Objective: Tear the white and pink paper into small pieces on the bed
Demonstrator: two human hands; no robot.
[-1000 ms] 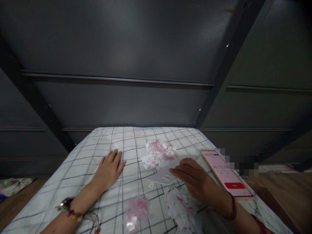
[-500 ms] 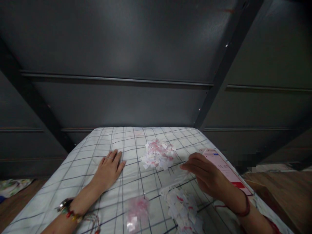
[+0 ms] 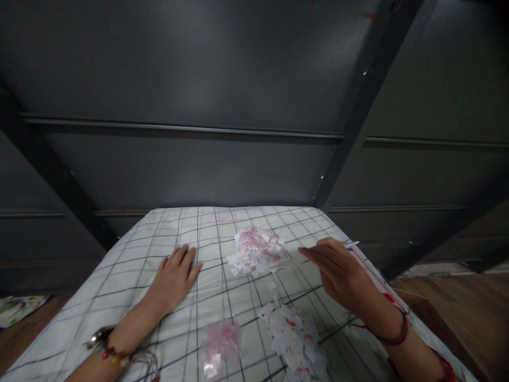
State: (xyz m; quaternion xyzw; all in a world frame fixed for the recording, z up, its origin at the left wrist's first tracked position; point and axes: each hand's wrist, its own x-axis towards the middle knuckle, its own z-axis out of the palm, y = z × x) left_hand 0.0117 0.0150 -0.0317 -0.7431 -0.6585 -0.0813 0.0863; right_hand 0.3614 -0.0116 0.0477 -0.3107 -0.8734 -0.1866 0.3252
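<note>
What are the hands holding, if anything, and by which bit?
The right hand holds a thin white piece; its grip hides exactly where. The left hand, on the checked cloth, holds nothing.

White strip (image 3: 352,244): thin, narrow, pinched in R hand (image 3: 340,273) above the cloth (image 3: 210,239). One end sticks out past outer side of hand; middle hidden by hand; faint, blurry part shows on the other side, twd far pile, exact shape unclear.

Far pile (image 3: 254,252): loose heap of sm. torn-looking paper scraps, mostly white w/ pink/red streaks thru the mid. Low, roundish, ragged edge; flat on cloth, L of R hand.

Near pile (image 3: 296,339): similar pcs, mainly white, few red bits; longer heap, runs twd bottom edge of view. Piles apart, w/ sm. pale scrap (image 3: 272,286) btwn.
</note>
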